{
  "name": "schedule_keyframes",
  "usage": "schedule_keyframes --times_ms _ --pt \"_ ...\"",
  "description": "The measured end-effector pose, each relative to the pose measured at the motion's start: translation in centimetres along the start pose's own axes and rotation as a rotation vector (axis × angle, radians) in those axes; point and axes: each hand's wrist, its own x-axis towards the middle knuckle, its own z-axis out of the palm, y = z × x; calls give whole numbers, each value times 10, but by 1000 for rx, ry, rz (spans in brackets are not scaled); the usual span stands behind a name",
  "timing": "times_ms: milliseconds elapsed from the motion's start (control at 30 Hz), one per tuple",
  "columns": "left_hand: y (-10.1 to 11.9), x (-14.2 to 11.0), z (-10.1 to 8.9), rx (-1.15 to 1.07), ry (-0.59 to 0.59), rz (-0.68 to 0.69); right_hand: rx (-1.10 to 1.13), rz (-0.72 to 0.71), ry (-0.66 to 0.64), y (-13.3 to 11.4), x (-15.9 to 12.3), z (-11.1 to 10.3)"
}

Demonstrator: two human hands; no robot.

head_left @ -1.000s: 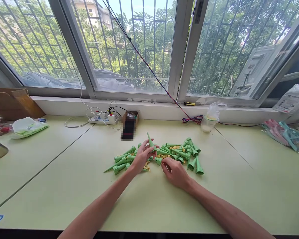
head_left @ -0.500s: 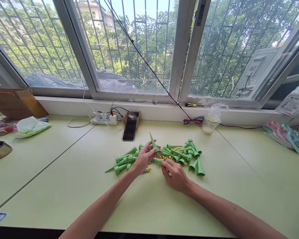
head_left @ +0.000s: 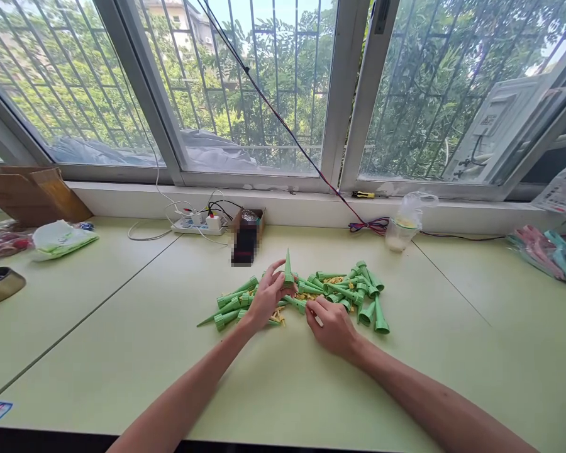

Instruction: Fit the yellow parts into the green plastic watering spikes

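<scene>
My left hand (head_left: 266,299) is closed around a green plastic watering spike (head_left: 288,272), its pointed tip upward. Close on the right, my right hand (head_left: 332,324) has its fingertips pinched together beside the end of a lying green spike (head_left: 296,304). What those fingertips hold, if anything, is hidden. More green spikes with ribbed caps lie to the left (head_left: 231,308) and in a heap of spikes (head_left: 358,292) to the right. Small yellow pieces (head_left: 279,314) are scattered under and between them.
Along the sill of the pale green table (head_left: 146,352) are a power strip (head_left: 195,224), a small box (head_left: 252,217) with a blurred dark object and a plastic cup in a bag (head_left: 400,233). Plastic packages (head_left: 547,251) lie right; a white-green bag (head_left: 63,238) and metallic bowl (head_left: 0,283) left.
My left hand has turned the spike more upright and drawn it slightly left. My right hand stays nearly in place, its fingertips still pinched.
</scene>
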Motion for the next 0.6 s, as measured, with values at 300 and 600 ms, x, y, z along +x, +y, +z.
schedule_keyframes --times_ms 300,600 --pt "3 3 0 12 60 72 -141 56 -33 0 -1 -1" --pt "2 2 8 48 66 96 -79 -151 -78 -26 -2 -1"
